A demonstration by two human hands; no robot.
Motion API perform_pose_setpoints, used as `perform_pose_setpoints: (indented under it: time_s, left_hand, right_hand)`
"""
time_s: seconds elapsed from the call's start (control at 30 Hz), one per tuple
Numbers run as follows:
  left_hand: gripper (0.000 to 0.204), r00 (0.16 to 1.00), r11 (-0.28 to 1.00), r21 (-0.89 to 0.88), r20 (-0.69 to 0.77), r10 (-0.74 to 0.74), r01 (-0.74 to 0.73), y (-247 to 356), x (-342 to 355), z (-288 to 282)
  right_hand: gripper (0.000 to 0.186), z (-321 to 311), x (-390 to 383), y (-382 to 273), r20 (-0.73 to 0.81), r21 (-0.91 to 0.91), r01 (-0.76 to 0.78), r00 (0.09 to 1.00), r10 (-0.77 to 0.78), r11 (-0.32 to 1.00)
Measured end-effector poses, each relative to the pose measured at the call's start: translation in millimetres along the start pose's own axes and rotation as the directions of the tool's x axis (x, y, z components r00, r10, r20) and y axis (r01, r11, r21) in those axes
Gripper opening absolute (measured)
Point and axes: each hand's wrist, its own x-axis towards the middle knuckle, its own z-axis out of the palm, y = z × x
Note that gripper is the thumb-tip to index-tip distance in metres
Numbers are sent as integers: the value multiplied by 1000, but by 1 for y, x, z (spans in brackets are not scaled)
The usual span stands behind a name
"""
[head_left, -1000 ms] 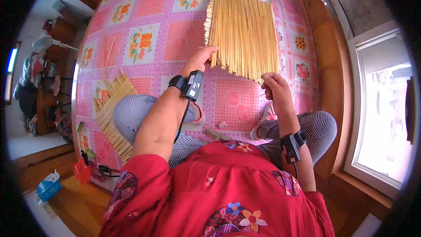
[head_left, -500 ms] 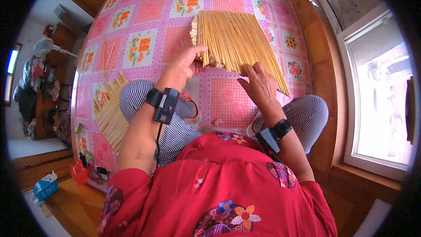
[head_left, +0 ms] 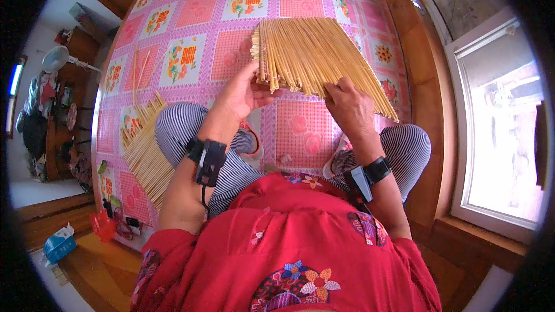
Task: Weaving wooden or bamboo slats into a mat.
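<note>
A panel of yellow straw stalks (head_left: 315,46), laid side by side and joined, slants over the sheet in front of me. My right hand (head_left: 351,108) is closed on its near edge, thumb and curled fingers pinching the stalk ends. At the panel's near left corner is my left hand (head_left: 236,97), palm turned toward the stalks. Its thumb and fingers are apart, the fingertips just below the uneven ends; whether they touch is hard to tell. A second heap of loose-ended stalks (head_left: 149,159) lies to the left, beside my left knee.
A pink patterned sheet (head_left: 188,14) covers the surface I sit on. Two thin loose stalks (head_left: 140,75) lie at the left. A red plastic bag (head_left: 104,226) and a blue tissue pack (head_left: 60,245) are at the lower left. A wooden ledge and window frame (head_left: 462,202) border the right.
My left hand has let go of the panel's near left corner and opened beneath it. The panel has swung and spread a little to the right, my right hand still on its near edge.
</note>
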Motion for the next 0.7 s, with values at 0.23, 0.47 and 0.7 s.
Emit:
perform_pose_setpoints:
  time_s: [0.23, 0.47, 0.7]
  left_hand:
    - [32, 712, 452, 662, 180, 678, -598, 20, -41, 24]
    - [26, 874, 184, 876, 383, 298, -446, 32, -27, 36]
    - [18, 897, 132, 909, 352, 267, -396, 40, -21, 42]
  right_hand:
    - [11, -11, 2, 1, -11, 18, 1, 1000, 0, 1000]
    - [9, -13, 0, -1, 31, 24, 10, 999, -11, 1000]
    - [10, -15, 0, -1, 15, 68, 17, 1000, -18, 998]
